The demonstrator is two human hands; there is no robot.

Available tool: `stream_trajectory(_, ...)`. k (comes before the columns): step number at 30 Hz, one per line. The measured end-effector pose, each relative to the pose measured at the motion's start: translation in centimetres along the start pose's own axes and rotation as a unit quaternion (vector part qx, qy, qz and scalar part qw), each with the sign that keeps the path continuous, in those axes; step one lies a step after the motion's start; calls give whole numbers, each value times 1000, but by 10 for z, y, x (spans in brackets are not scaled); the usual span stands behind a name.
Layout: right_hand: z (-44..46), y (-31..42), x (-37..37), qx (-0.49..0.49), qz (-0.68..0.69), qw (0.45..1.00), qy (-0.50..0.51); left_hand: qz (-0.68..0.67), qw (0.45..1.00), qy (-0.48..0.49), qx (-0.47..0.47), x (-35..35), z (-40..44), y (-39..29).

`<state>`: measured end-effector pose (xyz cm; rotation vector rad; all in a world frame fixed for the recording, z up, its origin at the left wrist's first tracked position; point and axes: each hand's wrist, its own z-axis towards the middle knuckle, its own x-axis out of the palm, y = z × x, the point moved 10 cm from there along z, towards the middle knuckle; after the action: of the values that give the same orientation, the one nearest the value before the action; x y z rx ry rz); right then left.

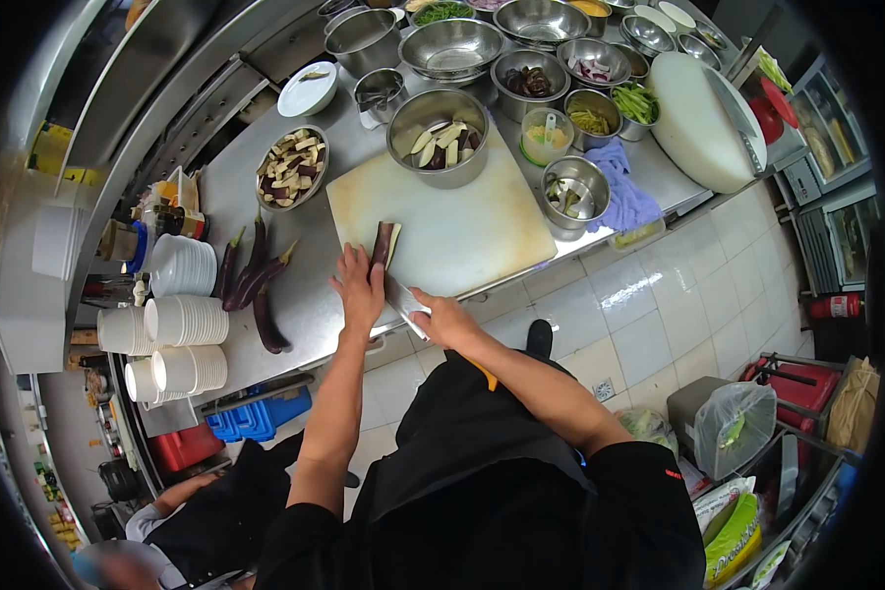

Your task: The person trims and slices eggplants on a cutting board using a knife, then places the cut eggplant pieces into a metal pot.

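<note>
A cut length of eggplant (386,244), dark skin with pale flesh showing, lies at the near left part of the white cutting board (501,221). My left hand (360,283) presses on its near end, fingers bent against it. My right hand (441,318) is closed round the handle of a knife (401,298), whose blade sits beside the eggplant and my left fingertips. On the board's far side stands a steel pot (440,179) with eggplant strips (446,146) in it. Left of the board, a steel bowl (265,194) holds eggplant chunks (292,167).
Several whole eggplants (251,270) lie on the steel counter, near stacked white containers (189,320). Steel bowls of food line the back, beside a purple cloth (619,187) and a round white board (693,123). A co-worker (216,516) is at lower left.
</note>
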<state>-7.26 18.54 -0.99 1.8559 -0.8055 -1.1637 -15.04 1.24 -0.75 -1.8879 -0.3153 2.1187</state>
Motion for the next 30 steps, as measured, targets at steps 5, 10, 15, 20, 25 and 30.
stream_trajectory(5, -10, 7, -2, 71, 35, 995, 55, -43, 991, 120, -41, -35, 50, -48)
stream_trajectory(10, -14, 3, 10, 57, 14, 996, 69, -28, 991, 120, -53, -16, 68, -31)
stream_trajectory(15, -59, -3, 14, 11, -80, 990, 119, -42, 991, 107, -62, -14, 72, -19)
stream_trajectory(20, -96, 5, -7, 10, -116, 978, 176, -133, 968, 181, -115, 3, 82, 16)
stream_trajectory(25, -104, -8, -58, 51, -84, 989, 112, -297, 887, 268, -232, 31, 79, 67)
stream_trajectory(30, -99, -18, -90, 101, -55, 993, 30, -137, 980, 25, -143, -15, 73, 52)
